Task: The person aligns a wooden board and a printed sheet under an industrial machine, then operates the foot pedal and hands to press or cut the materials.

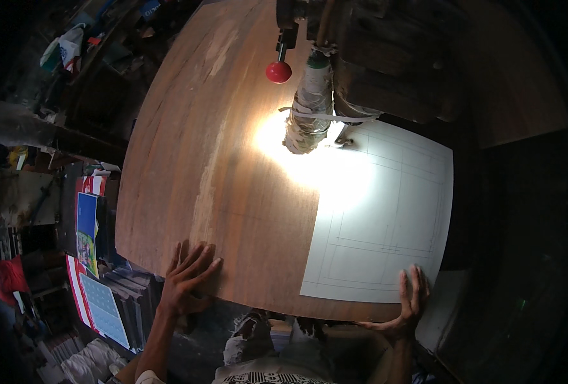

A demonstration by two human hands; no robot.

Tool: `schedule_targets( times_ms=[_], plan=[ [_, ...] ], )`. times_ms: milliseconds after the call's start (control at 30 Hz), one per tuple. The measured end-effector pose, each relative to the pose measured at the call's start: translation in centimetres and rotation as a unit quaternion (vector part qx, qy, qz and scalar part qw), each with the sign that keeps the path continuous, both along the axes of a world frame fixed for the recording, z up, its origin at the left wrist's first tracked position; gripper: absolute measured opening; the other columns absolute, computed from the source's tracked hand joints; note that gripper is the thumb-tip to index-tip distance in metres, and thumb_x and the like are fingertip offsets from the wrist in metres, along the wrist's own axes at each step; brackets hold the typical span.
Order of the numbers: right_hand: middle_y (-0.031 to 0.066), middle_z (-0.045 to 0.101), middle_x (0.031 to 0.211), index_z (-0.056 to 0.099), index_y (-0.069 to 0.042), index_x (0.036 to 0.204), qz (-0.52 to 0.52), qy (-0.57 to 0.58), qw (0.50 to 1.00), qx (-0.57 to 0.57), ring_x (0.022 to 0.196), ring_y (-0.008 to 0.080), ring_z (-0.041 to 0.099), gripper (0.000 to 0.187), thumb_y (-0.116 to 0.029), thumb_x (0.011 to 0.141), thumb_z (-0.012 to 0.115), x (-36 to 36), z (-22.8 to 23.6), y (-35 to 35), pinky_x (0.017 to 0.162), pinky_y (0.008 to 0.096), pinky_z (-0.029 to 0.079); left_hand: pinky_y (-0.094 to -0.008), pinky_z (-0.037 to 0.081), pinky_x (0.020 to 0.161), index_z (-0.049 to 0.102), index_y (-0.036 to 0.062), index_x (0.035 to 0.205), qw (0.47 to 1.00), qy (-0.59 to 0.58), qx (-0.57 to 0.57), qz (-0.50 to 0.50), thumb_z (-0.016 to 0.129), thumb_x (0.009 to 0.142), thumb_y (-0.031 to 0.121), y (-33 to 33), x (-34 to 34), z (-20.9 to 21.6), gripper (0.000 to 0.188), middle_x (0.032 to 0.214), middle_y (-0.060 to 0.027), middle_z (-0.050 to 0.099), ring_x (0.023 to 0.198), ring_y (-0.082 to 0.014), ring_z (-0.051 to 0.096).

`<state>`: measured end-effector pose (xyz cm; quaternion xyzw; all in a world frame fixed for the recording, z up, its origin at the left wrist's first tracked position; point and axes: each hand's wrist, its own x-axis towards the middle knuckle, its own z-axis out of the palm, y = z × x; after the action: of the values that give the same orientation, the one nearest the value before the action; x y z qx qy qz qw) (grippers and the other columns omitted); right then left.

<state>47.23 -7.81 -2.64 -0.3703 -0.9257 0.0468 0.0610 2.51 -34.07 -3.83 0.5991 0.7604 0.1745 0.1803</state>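
A large brown wooden board fills the middle, with a pale rough streak running along its grain. A white sheet with thin ruled pencil lines lies on its right part. My left hand rests at the board's near left edge, fingers spread flat on the wood. At the near right corner is my right hand; its fingers are stretched over the sheet's corner and its thumb points along the board's front edge. Above the board's far half is a machine arm with a wrapped column and a red ball knob.
A bright lamp glow falls around the column's lower end. Picture cards and stacked dark panels stand left of the board. Cluttered shelves and a red cloth are farther left. A dark machine body stands at the far right.
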Motion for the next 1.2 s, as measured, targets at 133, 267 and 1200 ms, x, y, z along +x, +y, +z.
schedule_targets(
  times_ms=[133,267,1200],
  plan=[
    [0.0243,0.044,0.156,0.054,0.002,0.146,-0.018,0.013,1.0,-0.007,0.147,0.0428,0.039,0.133,-0.097,0.057,0.068,-1.5,1.5,-0.6,0.12,0.0627,0.03,-0.061,0.013,0.129,0.062,0.0266,0.145,1.0,-0.001,-0.004,-0.004,0.089,0.05,0.021,0.4,-0.1,0.4,0.099,0.159,-0.0056,0.05,0.152,-0.028,0.04],
    [0.0249,0.045,0.156,0.055,0.002,0.146,-0.013,0.017,1.0,-0.004,0.146,0.0433,0.04,0.133,-0.097,0.058,0.067,-1.5,1.6,-0.4,0.12,0.0626,0.03,-0.0612,0.014,0.129,0.062,0.0272,0.145,1.0,0.004,-0.007,-0.002,0.09,0.052,0.022,0.5,-0.1,0.4,0.097,0.159,-0.0055,0.051,0.152,-0.0277,0.04],
    [0.0262,0.046,0.155,0.057,0.003,0.143,-0.01,0.033,0.999,-0.001,0.144,0.0453,0.042,0.135,-0.096,0.052,0.072,-1.6,1.3,0.8,0.119,0.0627,0.032,-0.0602,0.016,0.128,0.065,0.0268,0.143,0.999,0.043,-0.006,-0.016,0.088,0.056,0.027,1.5,-0.7,1.2,0.09,0.155,-0.0068,0.055,0.148,-0.0271,0.047]
  ],
)
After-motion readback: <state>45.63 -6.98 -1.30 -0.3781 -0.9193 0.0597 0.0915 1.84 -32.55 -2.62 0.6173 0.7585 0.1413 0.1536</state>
